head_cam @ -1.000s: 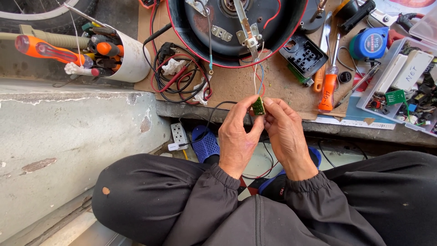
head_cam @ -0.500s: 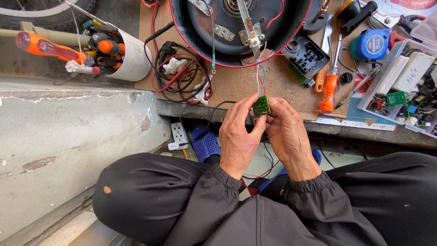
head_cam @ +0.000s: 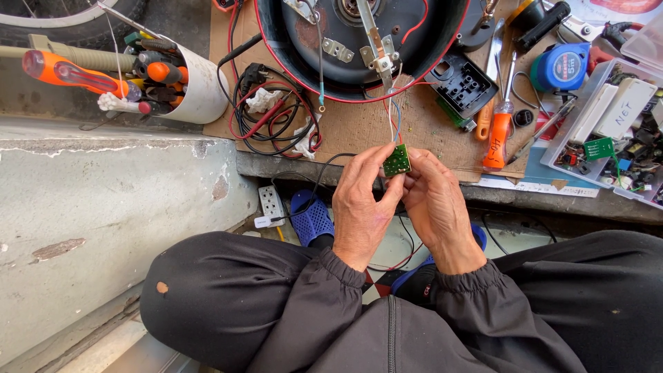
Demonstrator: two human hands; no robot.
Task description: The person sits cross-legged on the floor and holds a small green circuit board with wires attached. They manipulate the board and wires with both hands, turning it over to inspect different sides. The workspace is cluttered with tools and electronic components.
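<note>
A small green circuit board (head_cam: 397, 161) is pinched between my left hand (head_cam: 360, 207) and my right hand (head_cam: 435, 204), just in front of the bench edge. Thin red, blue and white wires (head_cam: 391, 110) run from the board up into a round black appliance base with a red rim (head_cam: 359, 41) lying open on brown cardboard (head_cam: 414, 128). Both hands' fingertips close on the board from either side. My dark-sleeved arms and knees fill the bottom of the view.
A white cup of screwdrivers (head_cam: 176, 86) lies at left beside coiled cables (head_cam: 273, 117). An orange-handled screwdriver (head_cam: 496, 135), a black plastic part (head_cam: 461, 84), a blue tape measure (head_cam: 570, 65) and a clear parts tray (head_cam: 608, 131) sit right. A power strip (head_cam: 271, 205) lies below.
Both hands have turned the green board so its flat face shows more fully toward me; they stay in nearly the same place at the bench edge.
</note>
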